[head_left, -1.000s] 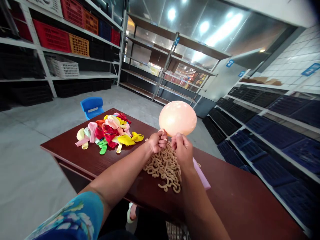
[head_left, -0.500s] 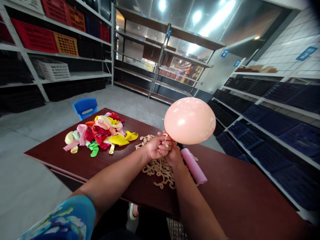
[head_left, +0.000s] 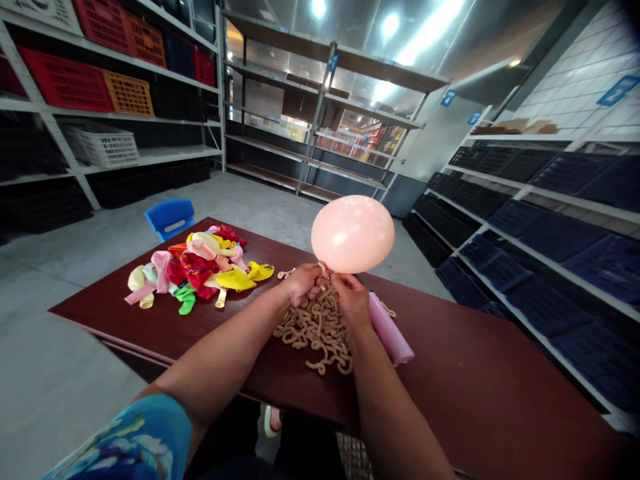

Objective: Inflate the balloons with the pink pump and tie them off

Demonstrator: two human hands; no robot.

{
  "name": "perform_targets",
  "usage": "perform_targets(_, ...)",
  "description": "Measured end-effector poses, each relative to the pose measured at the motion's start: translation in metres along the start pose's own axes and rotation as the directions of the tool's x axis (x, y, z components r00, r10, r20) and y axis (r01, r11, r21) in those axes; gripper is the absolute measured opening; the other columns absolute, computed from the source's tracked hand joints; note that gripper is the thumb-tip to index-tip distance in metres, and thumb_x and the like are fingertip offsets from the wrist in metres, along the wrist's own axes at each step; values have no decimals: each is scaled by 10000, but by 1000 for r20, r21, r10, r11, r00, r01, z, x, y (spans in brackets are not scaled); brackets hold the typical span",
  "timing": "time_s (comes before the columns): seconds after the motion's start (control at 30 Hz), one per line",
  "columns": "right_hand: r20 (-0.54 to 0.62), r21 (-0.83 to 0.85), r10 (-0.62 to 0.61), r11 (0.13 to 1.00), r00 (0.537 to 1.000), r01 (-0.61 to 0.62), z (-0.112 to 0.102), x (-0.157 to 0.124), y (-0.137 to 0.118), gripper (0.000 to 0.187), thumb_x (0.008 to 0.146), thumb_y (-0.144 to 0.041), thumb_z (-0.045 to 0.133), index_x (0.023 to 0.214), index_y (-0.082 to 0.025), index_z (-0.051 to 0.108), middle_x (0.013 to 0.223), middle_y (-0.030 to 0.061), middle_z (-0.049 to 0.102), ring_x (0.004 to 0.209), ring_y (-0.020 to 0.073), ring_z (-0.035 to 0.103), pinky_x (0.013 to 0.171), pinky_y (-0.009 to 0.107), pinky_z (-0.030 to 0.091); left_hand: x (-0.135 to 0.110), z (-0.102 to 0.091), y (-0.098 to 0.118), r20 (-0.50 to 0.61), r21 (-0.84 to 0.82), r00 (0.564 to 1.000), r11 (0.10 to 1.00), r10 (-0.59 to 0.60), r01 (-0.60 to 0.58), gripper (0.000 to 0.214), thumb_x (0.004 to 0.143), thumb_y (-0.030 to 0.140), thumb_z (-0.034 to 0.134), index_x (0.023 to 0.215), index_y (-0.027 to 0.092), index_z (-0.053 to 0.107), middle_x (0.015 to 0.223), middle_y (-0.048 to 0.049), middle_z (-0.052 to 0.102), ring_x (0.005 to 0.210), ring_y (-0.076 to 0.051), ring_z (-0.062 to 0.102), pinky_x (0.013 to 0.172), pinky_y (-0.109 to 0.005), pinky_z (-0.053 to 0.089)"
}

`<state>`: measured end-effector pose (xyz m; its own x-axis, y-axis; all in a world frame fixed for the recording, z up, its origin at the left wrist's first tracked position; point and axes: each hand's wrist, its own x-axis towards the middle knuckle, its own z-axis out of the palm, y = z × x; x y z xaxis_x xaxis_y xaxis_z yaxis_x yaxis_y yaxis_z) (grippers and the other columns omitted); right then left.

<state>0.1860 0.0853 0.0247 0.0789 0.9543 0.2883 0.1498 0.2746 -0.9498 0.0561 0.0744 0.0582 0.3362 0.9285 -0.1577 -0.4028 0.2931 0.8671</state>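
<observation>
Mid-frame, the left hand (head_left: 306, 283) and right hand (head_left: 353, 297) pinch at the base of the balloon (head_left: 353, 233), probably working its neck, which calls for a steady hold next.

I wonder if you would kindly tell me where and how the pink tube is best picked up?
Probably by the near half of the pink tube, fingers across its rounded body, coming from above and the right. It lies lengthwise on the table, while the right hand and the pile of tan curls crowd its left side.
</observation>
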Motion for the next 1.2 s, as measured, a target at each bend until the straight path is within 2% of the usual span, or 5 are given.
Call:
perform_targets(0.1, 34, 81, 119, 989, 992, -121, 0, -4, -7, 272, 629, -436, 658, 652, -169, 614, 471, -46, 485, 415, 76, 383, 403, 229, 296, 7, -7, -8, -149, 390, 971, 913, 188, -117, 253, 850, 350, 379, 680, 172, 440, 507, 46, 353, 377, -58, 280, 382, -193, 211)
perform_targets(0.27, 154, 50, 79, 995, 985, -88, -3, -10, -16, 223, 679, -402, 629, 703, -181, 622, 492, -49, 489, 402, 73, 373, 397, 227, 283, 16, -17, -12, -149, 842, 872, 522, 467, -136, 362, 868, 350, 316, 619, 156, 494, 613, -24, 508, 583, -118, 451, 555, -232, 337)
perform_targets(0.63, 260, -336, -484, 766, 836, 548, -14, -9, -25, 188, 818, -243, 479, 873, -225, 658, 876, 47, 565, 834, 152, 542, 765, 289, 452, 13, -8, -14, -97, 889, 886, 440, 454, -129, 391, 880, 336, 264, 628, 162, 506, 594, -11, 492, 614, -130, 463, 597, -234, 352)
perform_targets(0.93, 93, -168, -168, 969, 981, 182, -17, -8, -19, 239, 725, -394, 598, 846, -202, 674, 779, 26, 664, 634, 138, 557, 631, 282, 467, 9, -1, -19, 16, 886, 869, 396, 495, -242, 320, 885, 326, 266, 674, 188, 464, 626, -18, 494, 601, -139, 446, 607, -243, 331)
perform_targets(1.2, 168, -227, -174, 951, 970, 210, -20, -5, -18, 140, 724, -323, 572, 737, -196, 627, 739, 14, 632, 674, 141, 545, 667, 279, 432, 4, -2, -20, 56, 936, 862, 274, 504, -222, 171, 835, 255, 412, 675, 196, 429, 596, -8, 409, 550, -142, 388, 617, -252, 326)
